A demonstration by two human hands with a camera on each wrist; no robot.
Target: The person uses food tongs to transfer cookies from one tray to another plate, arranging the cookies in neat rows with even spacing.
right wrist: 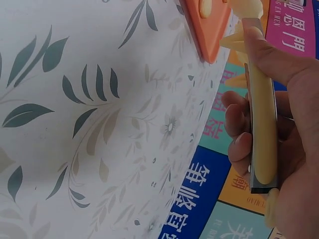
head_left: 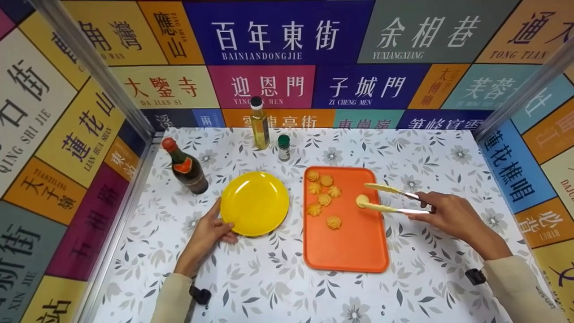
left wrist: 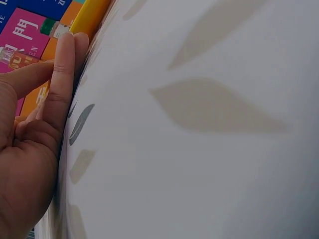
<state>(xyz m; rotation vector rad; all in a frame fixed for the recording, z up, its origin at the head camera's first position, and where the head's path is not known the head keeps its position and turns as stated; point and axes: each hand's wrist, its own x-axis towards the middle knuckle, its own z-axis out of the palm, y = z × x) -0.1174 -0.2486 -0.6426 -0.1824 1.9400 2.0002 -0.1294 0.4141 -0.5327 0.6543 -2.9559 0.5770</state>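
My right hand (head_left: 448, 215) grips a pair of tongs (head_left: 381, 208) with cream-coloured tips and metal arms. The tongs' arms are spread apart over the right side of an orange tray (head_left: 345, 251). At the tip of the lower arm is a round cookie (head_left: 362, 200). Several swirled cookies (head_left: 324, 199) lie in the tray's upper left, with one cookie (head_left: 333, 222) a little lower. My left hand (head_left: 215, 226) holds the lower left rim of a yellow plate (head_left: 254, 204), thumb on the edge. In the left wrist view only a sliver of this plate (left wrist: 89, 17) shows past the fingers.
Left of the plate stands a dark bottle (head_left: 188, 168) with a red cap. Behind the plate are an oil bottle (head_left: 259, 125) and a small green-capped jar (head_left: 284, 148). Printed panels (head_left: 278, 85) wall in the back and sides of the floral-covered table (head_left: 269, 287).
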